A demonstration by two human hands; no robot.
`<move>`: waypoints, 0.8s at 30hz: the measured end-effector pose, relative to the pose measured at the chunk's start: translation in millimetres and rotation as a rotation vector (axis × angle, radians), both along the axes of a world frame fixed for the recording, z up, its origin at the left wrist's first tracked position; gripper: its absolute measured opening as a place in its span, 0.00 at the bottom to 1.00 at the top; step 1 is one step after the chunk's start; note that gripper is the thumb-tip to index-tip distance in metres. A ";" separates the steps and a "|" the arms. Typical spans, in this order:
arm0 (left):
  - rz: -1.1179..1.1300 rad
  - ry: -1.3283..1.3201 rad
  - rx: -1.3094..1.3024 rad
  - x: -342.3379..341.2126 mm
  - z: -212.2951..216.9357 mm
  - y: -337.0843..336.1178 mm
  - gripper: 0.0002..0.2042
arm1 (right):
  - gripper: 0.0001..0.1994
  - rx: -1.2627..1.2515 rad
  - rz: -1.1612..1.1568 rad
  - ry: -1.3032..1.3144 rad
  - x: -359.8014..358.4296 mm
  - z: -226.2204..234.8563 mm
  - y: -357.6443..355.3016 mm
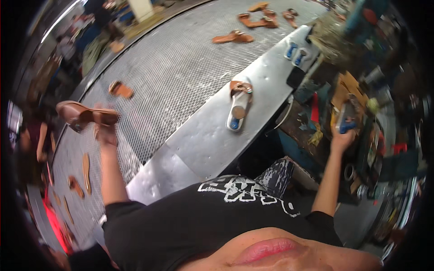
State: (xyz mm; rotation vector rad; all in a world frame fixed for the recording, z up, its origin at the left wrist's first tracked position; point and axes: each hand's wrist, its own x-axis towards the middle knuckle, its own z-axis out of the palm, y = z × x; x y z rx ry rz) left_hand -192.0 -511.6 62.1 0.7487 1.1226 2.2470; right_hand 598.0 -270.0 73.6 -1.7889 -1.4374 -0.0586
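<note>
My left hand (106, 135) is stretched out over the mesh conveyor and closed on a brown sandal (74, 115); blur hides its finer shape. On the right, my right hand (343, 139) grips a white shoe last (347, 114) with a blue heel part, above the cluttered bench. Between the hands, a white last (238, 110) with a blue heel end and a brown strap upper at its toe lies on the metal ledge (199, 149). Farther up the ledge sit two more white and blue lasts (300, 57).
Several brown sandals (233, 38) lie on the mesh conveyor (162, 81), with a single one (121, 89) near my left hand. Brown soles (87, 174) lie at the far left. Cardboard (350, 88) and a red strip (315, 107) are on the right bench. Other people stand beyond the conveyor.
</note>
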 end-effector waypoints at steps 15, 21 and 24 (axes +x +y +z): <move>-0.941 -0.261 -0.296 418.3 17.9 225.1 0.20 | 0.23 0.020 1.007 0.616 -164.1 12.1 -170.7; -1.316 0.375 -0.206 530.4 11.7 144.0 0.33 | 0.23 0.230 0.703 0.706 -126.8 2.0 -157.7; -1.478 0.919 -0.280 518.0 49.7 147.7 0.41 | 0.25 0.356 0.526 0.350 -73.1 6.5 -122.4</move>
